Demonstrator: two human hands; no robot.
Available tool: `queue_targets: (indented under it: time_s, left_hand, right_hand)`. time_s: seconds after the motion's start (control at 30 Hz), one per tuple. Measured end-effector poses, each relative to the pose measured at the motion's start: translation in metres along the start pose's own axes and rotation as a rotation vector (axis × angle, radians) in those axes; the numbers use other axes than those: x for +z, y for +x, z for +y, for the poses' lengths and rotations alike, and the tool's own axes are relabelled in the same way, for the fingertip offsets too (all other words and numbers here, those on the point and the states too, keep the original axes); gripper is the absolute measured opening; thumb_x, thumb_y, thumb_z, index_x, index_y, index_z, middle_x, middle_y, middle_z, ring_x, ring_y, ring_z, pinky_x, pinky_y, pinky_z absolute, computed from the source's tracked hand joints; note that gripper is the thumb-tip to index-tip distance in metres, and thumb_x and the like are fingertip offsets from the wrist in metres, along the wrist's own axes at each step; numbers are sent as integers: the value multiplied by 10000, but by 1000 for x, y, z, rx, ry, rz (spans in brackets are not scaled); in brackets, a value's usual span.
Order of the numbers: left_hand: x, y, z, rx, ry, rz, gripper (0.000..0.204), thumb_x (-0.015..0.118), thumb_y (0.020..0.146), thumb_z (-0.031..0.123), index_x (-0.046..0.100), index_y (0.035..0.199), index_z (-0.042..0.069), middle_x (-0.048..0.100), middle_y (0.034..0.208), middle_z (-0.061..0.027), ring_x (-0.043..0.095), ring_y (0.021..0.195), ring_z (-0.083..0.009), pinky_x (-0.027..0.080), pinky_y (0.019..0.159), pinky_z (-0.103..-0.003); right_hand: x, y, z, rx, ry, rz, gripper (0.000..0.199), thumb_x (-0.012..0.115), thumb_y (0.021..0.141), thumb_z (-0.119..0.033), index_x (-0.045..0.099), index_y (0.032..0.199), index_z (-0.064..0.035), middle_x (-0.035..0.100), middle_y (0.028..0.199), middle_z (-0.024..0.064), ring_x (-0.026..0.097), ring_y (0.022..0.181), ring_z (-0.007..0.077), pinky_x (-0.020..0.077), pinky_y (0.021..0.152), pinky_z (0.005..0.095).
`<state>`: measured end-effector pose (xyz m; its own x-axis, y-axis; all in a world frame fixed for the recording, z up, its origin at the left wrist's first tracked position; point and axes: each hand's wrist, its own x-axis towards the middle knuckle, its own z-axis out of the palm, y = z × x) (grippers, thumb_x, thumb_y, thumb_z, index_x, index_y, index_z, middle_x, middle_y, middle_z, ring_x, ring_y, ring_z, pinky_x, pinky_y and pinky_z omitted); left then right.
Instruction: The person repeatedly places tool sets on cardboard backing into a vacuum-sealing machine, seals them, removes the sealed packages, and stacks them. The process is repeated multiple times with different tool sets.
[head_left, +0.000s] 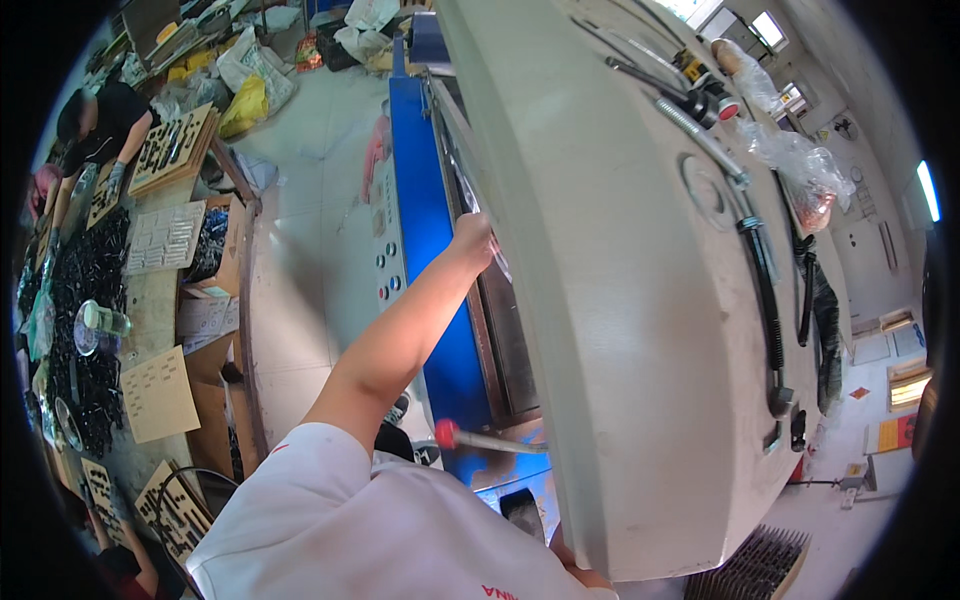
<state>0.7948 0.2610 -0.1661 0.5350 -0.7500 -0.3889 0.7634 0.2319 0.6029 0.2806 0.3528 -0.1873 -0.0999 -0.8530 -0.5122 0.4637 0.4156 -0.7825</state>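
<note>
- Centrally, we see the left hand (472, 240) raised at the end of a bare outstretched arm, its fingers curled around a thin metal bar (462, 165) that runs along the edge of the machine's opening, just above mid-frame.
- We find the right hand (580, 572) at the lower edge of the frame, touching the bottom rim of the large beige machine cover (620, 300); only a sliver shows, so we cannot tell how its fingers are set.
- We note the beige cover filling the centre and right of the frame, tilted, with black hoses (765, 290) and a metal conduit on its face.
- We see the blue machine body (425, 220) beside the left arm, with a small panel of round buttons (388, 270) to its left.
- We mark a red-knobbed lever (446, 433) below the arm, near the lower centre.
- We observe, at the far left, a counter (150, 310) carrying cardboard sheets and heaps of small black parts, with another person (105, 125) working at the upper left.
</note>
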Motion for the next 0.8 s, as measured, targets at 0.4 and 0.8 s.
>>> queue_targets:
  time_s: [0.4, 0.8]
  left_hand:
    - [-9, -82, 42, 118, 163, 162, 209, 557, 1008, 158, 671, 1005, -17, 686, 829, -80, 645, 701, -170, 494, 588, -335]
    - [-21, -197, -90, -77, 157, 5, 272, 465, 1082, 254, 641, 1015, 57, 645, 840, -30, 572, 683, -134, 473, 624, -316]
  right_hand:
    - [-14, -26, 27, 20, 36, 44, 160, 672, 955, -185, 603, 1083, -119, 642, 816, 30, 600, 607, 147, 514, 542, 325]
    - [-60, -68, -28, -40, 149, -127, 118, 663, 957, -201, 622, 1045, -134, 632, 798, 13, 577, 601, 139, 512, 571, 333]
